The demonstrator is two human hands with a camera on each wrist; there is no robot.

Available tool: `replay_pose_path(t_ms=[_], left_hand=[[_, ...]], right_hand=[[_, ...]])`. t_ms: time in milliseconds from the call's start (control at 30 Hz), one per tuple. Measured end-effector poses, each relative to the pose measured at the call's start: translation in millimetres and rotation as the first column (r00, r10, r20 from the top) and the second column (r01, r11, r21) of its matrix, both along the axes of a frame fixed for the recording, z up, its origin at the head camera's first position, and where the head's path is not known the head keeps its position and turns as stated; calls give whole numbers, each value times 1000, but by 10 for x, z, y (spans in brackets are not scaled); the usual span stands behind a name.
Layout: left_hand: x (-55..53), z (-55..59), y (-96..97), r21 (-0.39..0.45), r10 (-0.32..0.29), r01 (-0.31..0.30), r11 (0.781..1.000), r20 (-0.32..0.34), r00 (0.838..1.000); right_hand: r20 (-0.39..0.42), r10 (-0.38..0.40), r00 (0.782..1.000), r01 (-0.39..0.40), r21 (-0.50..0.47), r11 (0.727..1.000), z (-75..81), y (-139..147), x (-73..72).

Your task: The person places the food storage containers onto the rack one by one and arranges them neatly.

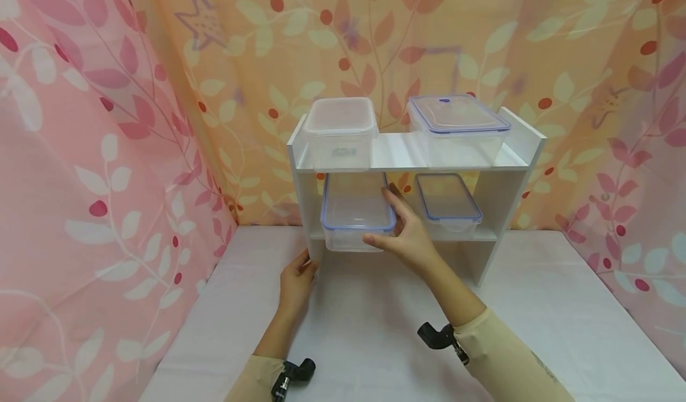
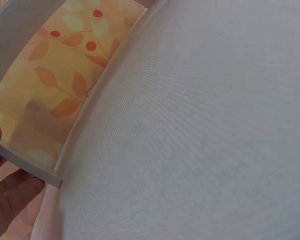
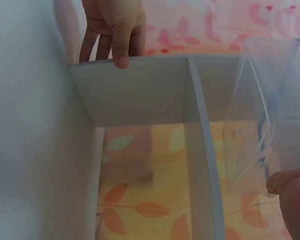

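Note:
A clear food container [image 1: 356, 205] with a blue-rimmed lid sits at the left of the white shelf's [image 1: 399, 150] middle board, its near end jutting past the front edge. My right hand [image 1: 409, 238] grips its right side, thumb near the front corner and fingers reaching up to the lid rim. In the right wrist view, the thumb [image 3: 290, 185] touches the clear plastic. My left hand [image 1: 296, 283] pinches the lower front edge of the shelf's left side panel [image 2: 32, 167]. From the right wrist, that thumb shows inside the panel with the fingers outside.
Another clear container [image 1: 449, 196] with a dark blue lid rim stands at the right of the middle board. On top are a frosted-lid container [image 1: 341, 134] and a large blue-rimmed container [image 1: 460, 129]. A white cloth [image 1: 546, 324] covers the table. Patterned curtains [image 1: 107, 181] hang around it.

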State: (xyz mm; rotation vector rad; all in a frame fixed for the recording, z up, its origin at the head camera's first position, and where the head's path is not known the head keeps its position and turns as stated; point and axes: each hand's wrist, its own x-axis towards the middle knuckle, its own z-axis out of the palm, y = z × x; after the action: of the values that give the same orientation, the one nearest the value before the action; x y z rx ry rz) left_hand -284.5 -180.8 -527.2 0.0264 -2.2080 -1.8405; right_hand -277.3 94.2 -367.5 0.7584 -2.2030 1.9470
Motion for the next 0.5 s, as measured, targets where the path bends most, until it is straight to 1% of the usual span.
replay_pose_path(t_ms=[267,500], left_hand=[[-5,-6,-2,-10,-6,6,1000,-5,1000],[-11,-8,-8,5,-19,19,1000,-7,1000]], right_hand=[[-12,-14,1000,14,0,1000,10,-35,-135],[-27,-19,999,19,2,1000,-7,-73,-244]])
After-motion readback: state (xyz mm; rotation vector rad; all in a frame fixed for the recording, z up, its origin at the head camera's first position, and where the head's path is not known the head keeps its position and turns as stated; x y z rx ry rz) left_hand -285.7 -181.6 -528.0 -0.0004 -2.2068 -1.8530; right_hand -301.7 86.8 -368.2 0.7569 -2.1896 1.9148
